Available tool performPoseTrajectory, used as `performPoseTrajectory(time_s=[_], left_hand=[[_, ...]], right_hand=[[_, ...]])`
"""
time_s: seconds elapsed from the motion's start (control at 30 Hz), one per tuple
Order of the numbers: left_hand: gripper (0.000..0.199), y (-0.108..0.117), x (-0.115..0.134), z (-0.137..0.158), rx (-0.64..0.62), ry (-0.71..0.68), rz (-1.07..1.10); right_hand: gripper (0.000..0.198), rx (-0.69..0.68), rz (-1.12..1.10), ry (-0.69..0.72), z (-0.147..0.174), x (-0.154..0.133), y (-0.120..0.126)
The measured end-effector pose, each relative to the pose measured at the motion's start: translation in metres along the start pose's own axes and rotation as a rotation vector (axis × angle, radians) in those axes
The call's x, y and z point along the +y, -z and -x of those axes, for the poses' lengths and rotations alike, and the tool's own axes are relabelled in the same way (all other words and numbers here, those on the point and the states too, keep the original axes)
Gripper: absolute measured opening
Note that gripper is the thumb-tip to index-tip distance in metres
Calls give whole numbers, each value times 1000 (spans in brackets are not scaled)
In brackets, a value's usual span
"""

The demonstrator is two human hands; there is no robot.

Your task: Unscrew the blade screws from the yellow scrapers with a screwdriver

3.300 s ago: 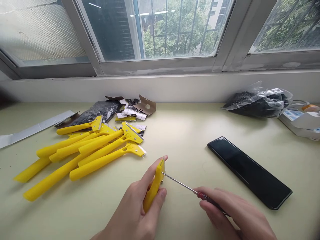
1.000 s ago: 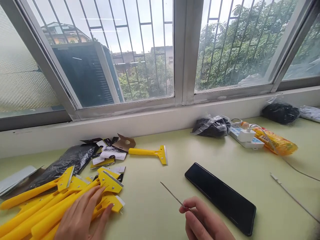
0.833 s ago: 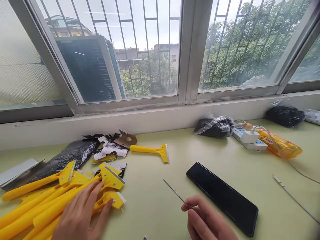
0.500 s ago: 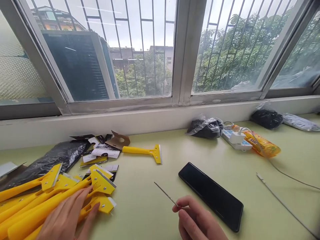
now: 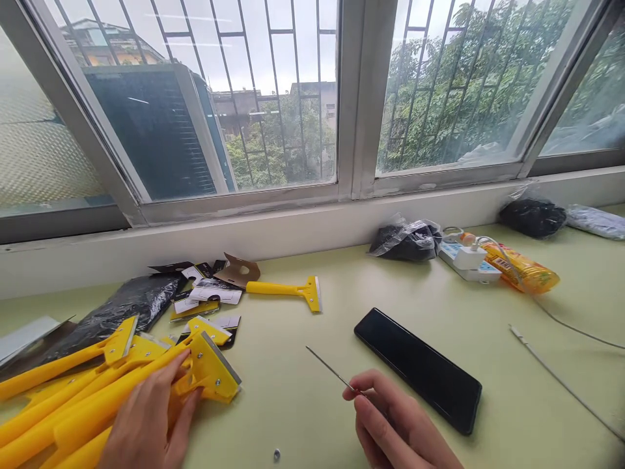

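My left hand (image 5: 151, 410) is closed around the neck of a yellow scraper (image 5: 215, 368), whose screwed head and metal blade point right. Under and beside it lies a pile of similar yellow scrapers (image 5: 63, 371). Between the thumb and fingers of my right hand (image 5: 390, 417) is a thin screwdriver (image 5: 329, 369), its shaft pointing up and left; the handle is mostly hidden in the hand. One more yellow scraper (image 5: 283, 289) lies alone farther back. A small metal piece (image 5: 277, 454), perhaps a nut, rests on the table near the bottom edge.
A black phone (image 5: 417, 368) lies right of centre. Packaging cards (image 5: 215, 291) and a black plastic bag (image 5: 131, 306) are at the back left. Farther right stand a bagged black bundle (image 5: 407, 240), a power strip (image 5: 469, 260), an orange packet (image 5: 525, 267) and a white cable (image 5: 561, 378).
The view has shifted slightly. My left hand and its scraper have moved a little right, with the scraper's head turned more toward me. The small metal piece has come into view.
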State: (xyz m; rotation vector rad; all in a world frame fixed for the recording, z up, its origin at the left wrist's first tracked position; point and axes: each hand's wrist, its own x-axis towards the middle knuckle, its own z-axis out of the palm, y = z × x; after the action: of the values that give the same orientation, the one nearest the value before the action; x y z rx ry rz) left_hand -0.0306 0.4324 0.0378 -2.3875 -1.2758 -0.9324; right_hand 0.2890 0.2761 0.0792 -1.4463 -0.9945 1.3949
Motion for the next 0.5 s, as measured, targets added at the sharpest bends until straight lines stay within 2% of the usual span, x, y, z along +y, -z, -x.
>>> performPoseTrajectory(time_s=[0.17,0.3,0.4,0.5], left_hand=[[44,8,6,-6,19,-94,2],[51,17,11,-17,83,-158,-55],[57,29,12,-23,165,-154,-157],[57,43,15,-19,184,-103,-256]], right_hand=[[66,13,13,9,2,-1,2],[64,13,41,38,3,2,1],[61,37,29,68,2,6,0],[58,90,34,111,1,8,0]])
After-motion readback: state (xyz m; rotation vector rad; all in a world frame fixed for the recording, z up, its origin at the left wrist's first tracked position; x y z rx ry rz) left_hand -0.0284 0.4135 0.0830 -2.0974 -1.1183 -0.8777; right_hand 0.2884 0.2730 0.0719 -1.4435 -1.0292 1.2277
